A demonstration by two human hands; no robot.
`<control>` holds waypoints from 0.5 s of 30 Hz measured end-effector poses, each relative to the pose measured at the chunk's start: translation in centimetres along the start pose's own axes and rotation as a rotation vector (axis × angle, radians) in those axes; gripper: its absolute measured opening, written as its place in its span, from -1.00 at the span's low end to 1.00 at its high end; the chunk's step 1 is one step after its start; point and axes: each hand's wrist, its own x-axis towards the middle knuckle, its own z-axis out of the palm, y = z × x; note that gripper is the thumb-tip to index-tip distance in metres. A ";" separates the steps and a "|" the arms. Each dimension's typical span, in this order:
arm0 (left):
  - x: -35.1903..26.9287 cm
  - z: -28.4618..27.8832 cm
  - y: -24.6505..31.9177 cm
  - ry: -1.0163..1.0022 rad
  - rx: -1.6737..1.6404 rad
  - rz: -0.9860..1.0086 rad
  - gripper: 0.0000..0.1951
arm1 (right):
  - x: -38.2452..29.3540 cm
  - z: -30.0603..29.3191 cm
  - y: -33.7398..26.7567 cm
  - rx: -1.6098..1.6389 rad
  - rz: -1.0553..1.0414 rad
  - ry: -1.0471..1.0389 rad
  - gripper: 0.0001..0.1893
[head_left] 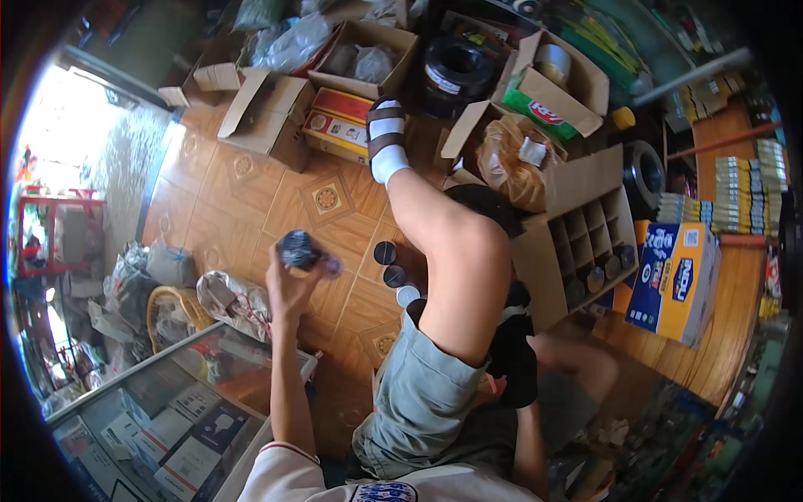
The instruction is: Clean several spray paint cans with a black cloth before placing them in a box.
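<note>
My left hand point(292, 285) is raised over the tiled floor, its fingers wrapped around a dark-topped can point(299, 251) that is blurred. A purplish, blurred part point(331, 267) shows beside the can. On the floor next to my bent leg stand two black-capped cans point(385, 253) and a white-topped can point(408, 295), partly covered by the leg. My right forearm point(530, 439) runs up to a black fabric-like thing point(519, 373); the hand itself is hidden there. Beyond the knee, an open divided carton point(583, 229) holds several cans in its lower row of compartments.
A blue and yellow printed carton point(671, 282) stands on a wooden surface at right. A glass display case point(207, 389) fills the lower left, with stuffed bags point(235, 301) beside it. Cardboard boxes point(270, 119), coiled black hose point(458, 72) and an orange plastic bag point(511, 160) lie ahead.
</note>
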 end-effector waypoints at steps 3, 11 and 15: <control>2.2 5.8 -1.0 -0.059 0.128 0.031 -0.23 | -0.7 0.3 1.3 -0.113 -0.026 -0.017 -0.70; 7.2 13.4 -8.7 -0.336 0.316 0.049 -0.29 | -4.6 6.3 3.1 -0.275 -0.098 0.014 -0.70; 9.9 17.2 -13.5 -0.411 0.310 0.092 -0.46 | -5.9 8.4 5.8 -0.228 0.019 -0.024 -0.64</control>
